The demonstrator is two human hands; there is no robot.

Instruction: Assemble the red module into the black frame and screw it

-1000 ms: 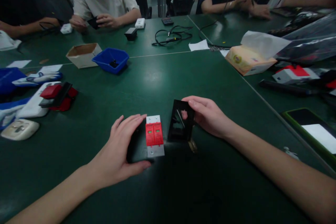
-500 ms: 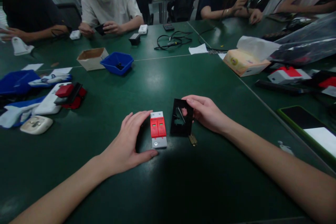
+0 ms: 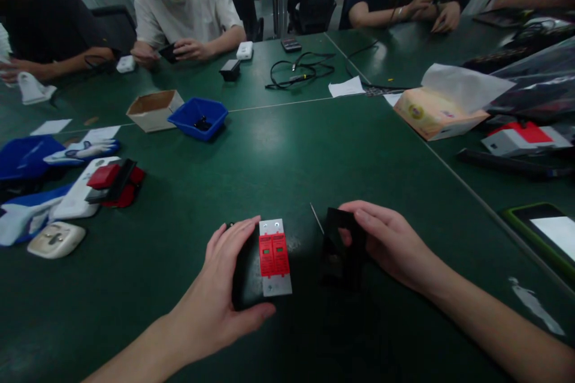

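A red and grey two-part module (image 3: 274, 256) lies on the dark green table, its long side running away from me. Around its left side curves my left hand (image 3: 229, 281), fingers spread, the fingertips close to its far end and the thumb near its front end. My right hand (image 3: 386, 239) grips the right edge of a thin black plate with cutouts (image 3: 353, 245), held to the right of the module. A thin metal rod (image 3: 317, 217) shows just left of the plate. The plate's lower part blends into dark shadow.
At the left are a red and black device (image 3: 117, 182), gloves and a white adapter (image 3: 56, 239). Farther back stand a blue bin (image 3: 199, 119) and a cardboard box (image 3: 155, 111). A tissue pack (image 3: 435, 112) sits at right. Several people sit across the table.
My right hand has moved the black plate right and tilted it, widening the gap to the module. The thin rod now shows outside the plate. The whole view has shifted slightly.
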